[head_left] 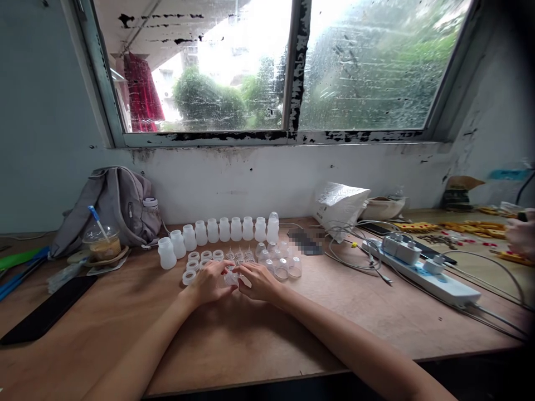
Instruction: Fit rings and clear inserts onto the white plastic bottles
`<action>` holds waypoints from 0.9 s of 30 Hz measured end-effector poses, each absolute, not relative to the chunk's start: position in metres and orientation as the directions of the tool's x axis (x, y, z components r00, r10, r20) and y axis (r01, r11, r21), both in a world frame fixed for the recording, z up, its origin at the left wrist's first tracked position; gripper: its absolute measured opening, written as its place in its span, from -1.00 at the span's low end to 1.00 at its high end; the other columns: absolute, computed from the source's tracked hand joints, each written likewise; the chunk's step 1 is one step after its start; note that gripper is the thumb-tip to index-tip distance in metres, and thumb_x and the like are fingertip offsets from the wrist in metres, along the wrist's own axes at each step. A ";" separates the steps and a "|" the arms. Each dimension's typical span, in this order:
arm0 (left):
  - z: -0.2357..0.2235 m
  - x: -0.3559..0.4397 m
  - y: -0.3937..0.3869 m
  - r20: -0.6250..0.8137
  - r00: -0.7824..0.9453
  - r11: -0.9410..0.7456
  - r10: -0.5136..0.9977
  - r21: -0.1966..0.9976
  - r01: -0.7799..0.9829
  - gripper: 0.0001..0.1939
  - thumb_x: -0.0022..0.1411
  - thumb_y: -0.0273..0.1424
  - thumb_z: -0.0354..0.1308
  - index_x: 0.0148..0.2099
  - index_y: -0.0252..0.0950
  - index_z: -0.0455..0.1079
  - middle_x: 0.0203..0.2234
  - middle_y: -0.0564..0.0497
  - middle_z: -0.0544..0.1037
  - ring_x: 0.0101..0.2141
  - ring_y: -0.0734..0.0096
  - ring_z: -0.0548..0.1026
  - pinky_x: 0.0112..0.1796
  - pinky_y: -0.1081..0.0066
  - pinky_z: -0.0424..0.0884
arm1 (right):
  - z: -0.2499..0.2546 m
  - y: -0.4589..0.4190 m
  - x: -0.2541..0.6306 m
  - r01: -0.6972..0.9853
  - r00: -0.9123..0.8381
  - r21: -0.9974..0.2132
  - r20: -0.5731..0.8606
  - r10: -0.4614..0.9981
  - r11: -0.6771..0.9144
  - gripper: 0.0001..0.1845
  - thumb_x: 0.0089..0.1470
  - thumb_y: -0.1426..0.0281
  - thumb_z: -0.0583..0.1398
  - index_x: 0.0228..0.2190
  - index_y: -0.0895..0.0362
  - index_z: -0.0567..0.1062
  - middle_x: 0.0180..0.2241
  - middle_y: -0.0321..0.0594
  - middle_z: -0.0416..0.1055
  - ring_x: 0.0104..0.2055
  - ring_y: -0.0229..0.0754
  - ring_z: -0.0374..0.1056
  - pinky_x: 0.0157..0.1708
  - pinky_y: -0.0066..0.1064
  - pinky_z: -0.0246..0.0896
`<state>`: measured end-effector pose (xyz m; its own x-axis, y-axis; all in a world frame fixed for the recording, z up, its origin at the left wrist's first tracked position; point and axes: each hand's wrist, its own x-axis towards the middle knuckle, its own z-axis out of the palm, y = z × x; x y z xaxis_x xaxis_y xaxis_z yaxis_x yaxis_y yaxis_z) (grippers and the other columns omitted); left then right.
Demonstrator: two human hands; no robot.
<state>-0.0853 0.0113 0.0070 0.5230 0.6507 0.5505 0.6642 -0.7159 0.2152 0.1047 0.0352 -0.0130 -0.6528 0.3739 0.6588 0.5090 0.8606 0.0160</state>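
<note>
My left hand [212, 280] and my right hand [258, 282] meet low over the table, fingers curled around a small clear plastic piece [228, 280]. Its exact kind is partly hidden by the fingers. Just beyond my left hand lie several white screw rings [189, 277] in rows. Clear bottle nipples [240, 255] stand behind my fingertips. To the right of my right hand are several clear dome caps [281, 269]. Behind everything runs a curved row of frosted baby bottles [213, 230], open at the top; the rightmost bottle [273, 227] wears a cap.
At left are a grey backpack [112, 206], an iced drink cup [102, 243] and a black flat slab [50, 310]. To the right, a power strip [422, 275] with chargers and tangled cables [343, 250] lies near a white pouch [340, 209]. Another person's hand [521, 236] shows at far right.
</note>
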 end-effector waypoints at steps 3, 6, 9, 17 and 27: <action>0.008 -0.085 0.009 0.542 0.508 -0.694 0.670 0.214 0.687 -0.57 0.00 -0.19 0.09 -0.08 -0.22 0.21 -0.44 0.05 0.41 -0.35 0.37 0.38 -0.24 0.35 0.27 | -0.012 0.034 0.105 0.518 -0.660 0.018 0.644 0.387 0.855 -0.75 -0.05 0.45 0.04 -0.25 0.13 0.32 -0.37 -0.18 0.38 -0.40 -0.25 0.29 -0.37 -0.44 0.18; 0.009 -0.087 0.008 0.501 0.512 -0.671 0.698 0.208 0.711 -0.63 0.05 -0.21 0.04 -0.09 -0.22 0.22 -0.50 0.07 0.39 -0.40 0.40 0.38 -0.26 0.36 0.27 | -0.010 0.033 0.107 0.547 -0.641 -0.001 0.642 0.420 0.837 -0.74 -0.04 0.44 0.03 -0.23 0.13 0.32 -0.37 -0.18 0.38 -0.37 -0.23 0.29 -0.36 -0.43 0.17; 0.009 -0.090 0.010 0.470 0.530 -0.668 0.705 0.189 0.720 -0.68 0.07 -0.24 0.02 -0.11 -0.23 0.24 -0.48 0.07 0.41 -0.39 0.40 0.38 -0.23 0.36 0.25 | -0.006 0.037 0.111 0.607 -0.584 -0.036 0.657 0.476 0.794 -0.74 -0.02 0.44 0.03 -0.22 0.13 0.32 -0.36 -0.17 0.37 -0.33 -0.21 0.29 -0.33 -0.42 0.16; 0.005 -0.099 0.018 0.437 0.562 -0.648 0.702 0.064 0.759 -0.82 0.08 -0.24 0.01 -0.33 -0.22 0.31 -0.40 0.03 0.42 -0.26 0.31 0.34 -0.19 0.30 0.20 | 0.004 0.048 0.122 0.841 -0.395 -0.056 0.616 0.681 0.538 -0.81 0.00 0.42 0.03 -0.30 0.16 0.36 -0.32 -0.13 0.35 -0.26 -0.14 0.23 -0.27 -0.36 0.08; -0.004 -0.104 0.026 0.446 0.563 -0.641 0.696 0.030 0.767 -0.83 0.08 -0.26 0.02 -0.38 -0.25 0.31 -0.25 0.00 0.40 -0.17 0.29 0.30 -0.14 0.27 0.17 | -0.002 0.053 0.125 0.888 -0.439 0.064 0.415 0.797 0.455 -0.85 -0.08 0.42 0.09 -0.37 0.16 0.37 -0.38 -0.11 0.39 -0.23 -0.06 0.18 -0.25 -0.29 -0.03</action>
